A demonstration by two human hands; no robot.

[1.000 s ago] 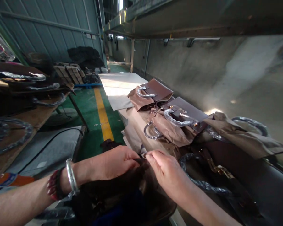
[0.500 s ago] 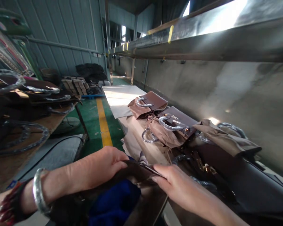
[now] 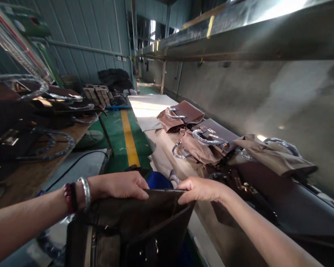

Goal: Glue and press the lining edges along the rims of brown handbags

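Note:
Both my hands grip the top edge of a dark brown handbag [image 3: 139, 222], whose open mouth faces me. My left hand [image 3: 128, 184] pinches the edge near its left part, thumb toward me. At the right end of the same edge, my right hand [image 3: 196, 190] is closed with thumb and fingers on it. Inside the bag a lining and a zip [image 3: 94, 239] show at the lower left. Blue cloth [image 3: 159, 180] appears behind the edge, between my hands.
On the right bench [image 3: 172, 146] lie several brown handbags [image 3: 193, 111] with plastic-wrapped handles. A metal shelf [image 3: 239, 46] runs above. More dark bags [image 3: 13, 122] cover the left table [image 3: 55, 148]. A yellow line [image 3: 129, 137] marks the green floor between them.
The handbag has turned and its interior faces me more. Blue cloth that showed large in front now appears behind the edge. The view has shifted slightly left.

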